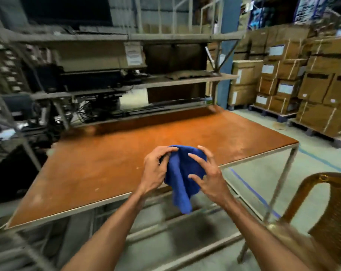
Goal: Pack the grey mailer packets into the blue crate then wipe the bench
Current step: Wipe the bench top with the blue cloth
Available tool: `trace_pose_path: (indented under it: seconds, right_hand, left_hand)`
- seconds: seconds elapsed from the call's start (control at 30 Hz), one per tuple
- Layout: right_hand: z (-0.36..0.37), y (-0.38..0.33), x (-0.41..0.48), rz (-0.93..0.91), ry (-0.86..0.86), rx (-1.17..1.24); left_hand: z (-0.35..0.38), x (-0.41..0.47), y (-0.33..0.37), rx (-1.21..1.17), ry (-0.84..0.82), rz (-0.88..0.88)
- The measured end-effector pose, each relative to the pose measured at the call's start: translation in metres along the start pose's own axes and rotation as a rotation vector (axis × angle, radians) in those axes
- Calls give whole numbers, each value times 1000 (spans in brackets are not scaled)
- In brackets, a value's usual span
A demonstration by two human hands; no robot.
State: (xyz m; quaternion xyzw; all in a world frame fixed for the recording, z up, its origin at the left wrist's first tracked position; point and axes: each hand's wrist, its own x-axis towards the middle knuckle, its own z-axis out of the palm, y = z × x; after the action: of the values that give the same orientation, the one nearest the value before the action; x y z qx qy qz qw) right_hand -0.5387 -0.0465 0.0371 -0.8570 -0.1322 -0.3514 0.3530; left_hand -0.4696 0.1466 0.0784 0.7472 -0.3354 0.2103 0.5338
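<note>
Shelves (126, 79): a tall rack right behind the bench, with dark gear and wires on it.
Bench (107, 163): no packets show on the orange-brown top, so I think it is wiping time.
Boxes (312, 90): brown, piled on pallets, well apart on the right.
Chair (322, 212): brown plastic, near the bench's right corner.
Blue cloth (182, 173): bunched in the air over the bench's near edge, one end hanging down. It is likely being balled into a wiping pad.
Left hand (156, 169): fingers curled tight round the cloth's left side.
Right hand (208, 177): fingers spread and bent round the right side, holding it.
Grey mailer packets, blue crate: not in view.
</note>
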Motion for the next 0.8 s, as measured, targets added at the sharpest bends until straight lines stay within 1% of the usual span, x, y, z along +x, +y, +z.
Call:
trace_pose_path:
  seconds: [0.07, 0.17, 0.27, 0.37, 0.5, 0.6, 0.63, 0.67, 0.73, 0.8]
  right_hand:
    - [59, -21, 15, -9, -6, 66]
    - [129, -54, 49, -85, 19, 71]
    - [181, -79, 82, -147, 7, 64]
    - [227, -82, 107, -257, -34, 10]
    - [288, -69, 123, -380, -148, -35]
    - [335, -47, 137, -390, -209, -9]
    - [352, -38, 145, -380, -222, -1]
    - [369, -27, 154, -371, -229, 2]
    - [404, -4, 177, -351, -243, 5]
    - [439, 19, 204, -310, -273, 11]
  left_hand:
    - [-51, -4, -23, 30, 9, -36]
    - [-127, -16, -64, 115, -22, -134]
    - [-187, -28, -100, 238, -32, -188]
    - [-231, -32, -130, 349, -29, -185]
    - [-265, -29, -179, 430, -30, -161]
    - [-271, -23, -223, 538, -1, -202]
    - [-271, -18, -239, 559, -15, -215]
    - [-273, -10, -252, 600, -40, -221]
    - [-278, 11, -287, 741, -142, -228]
    - [-285, 42, -324, 779, -224, -238]
